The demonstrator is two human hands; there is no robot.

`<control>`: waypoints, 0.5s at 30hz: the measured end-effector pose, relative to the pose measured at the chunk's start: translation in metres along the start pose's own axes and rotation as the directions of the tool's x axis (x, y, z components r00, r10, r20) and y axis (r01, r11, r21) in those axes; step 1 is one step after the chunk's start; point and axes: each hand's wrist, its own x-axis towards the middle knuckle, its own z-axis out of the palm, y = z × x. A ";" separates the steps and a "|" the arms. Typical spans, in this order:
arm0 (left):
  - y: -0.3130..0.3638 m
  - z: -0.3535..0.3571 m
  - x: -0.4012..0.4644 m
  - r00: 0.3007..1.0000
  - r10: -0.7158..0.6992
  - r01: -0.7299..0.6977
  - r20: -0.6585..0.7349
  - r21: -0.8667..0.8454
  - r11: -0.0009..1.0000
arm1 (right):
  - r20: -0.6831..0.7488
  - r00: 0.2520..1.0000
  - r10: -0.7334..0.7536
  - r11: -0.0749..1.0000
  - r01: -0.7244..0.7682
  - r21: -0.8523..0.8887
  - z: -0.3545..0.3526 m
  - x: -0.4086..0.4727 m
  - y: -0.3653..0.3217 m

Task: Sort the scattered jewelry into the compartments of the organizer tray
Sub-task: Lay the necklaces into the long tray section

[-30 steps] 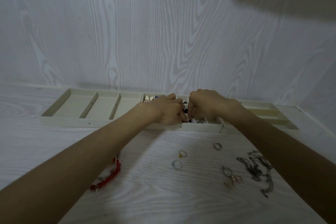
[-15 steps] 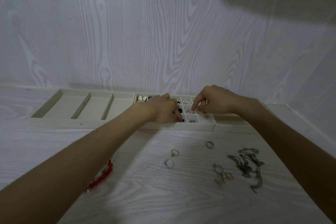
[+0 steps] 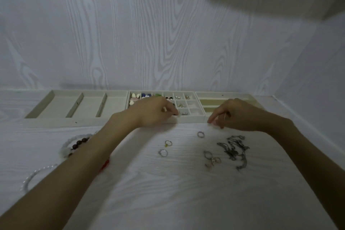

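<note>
The left hand (image 3: 153, 112) is resting curled at the tray (image 3: 61, 121), seemingly steadying it. The right hand (image 3: 237, 115) is reaching, fingers pinched together, toward the nearest ring (image 3: 200, 134), likely next for sorting.

white woodgrain tabletop (image 3: 168, 201), matching wall (image 3: 130, 33)

Bare table (image 3: 177, 192) lies open near the person; rings (image 3: 168, 143), chains (image 3: 234, 148) and tray (image 3: 97, 121) crowd farther back.

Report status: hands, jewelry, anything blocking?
Left hand curled at tray front edge, contents unclear. Right hand reaching down toward ring. Rings, chains, bracelets on table. Nothing blocking.
</note>
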 end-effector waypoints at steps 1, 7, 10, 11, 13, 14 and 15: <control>0.005 0.006 -0.009 1.000 0.004 -0.004 -0.002 -0.040 0.999 | -0.002 1.000 0.007 1.000 -0.007 0.025 0.005 -0.014 0.004; 0.003 0.035 -0.046 0.994 -0.059 0.038 -0.091 -0.208 0.977 | -0.085 0.993 0.082 0.989 -0.071 0.126 0.034 -0.068 0.044; 0.002 0.043 -0.052 0.988 -0.083 0.050 -0.132 -0.235 0.971 | -0.138 0.981 0.139 0.985 -0.122 0.120 0.044 -0.085 0.062; 0.004 0.044 -0.052 0.988 -0.080 0.046 -0.131 -0.242 0.969 | -0.153 0.976 0.157 0.983 -0.139 0.119 0.047 -0.088 0.067; 0.013 0.046 -0.051 0.990 -0.054 0.022 -0.129 -0.241 0.970 | -0.189 0.967 0.174 0.981 -0.153 0.121 0.051 -0.092 0.074; 0.019 0.047 -0.049 0.992 -0.034 0.003 -0.125 -0.243 0.970 | -0.201 0.964 0.175 0.980 -0.152 0.127 0.053 -0.093 0.075; 0.024 0.049 -0.047 0.993 -0.008 -0.021 -0.115 -0.248 0.968 | -0.205 0.963 0.178 0.979 -0.152 0.138 0.055 -0.093 0.075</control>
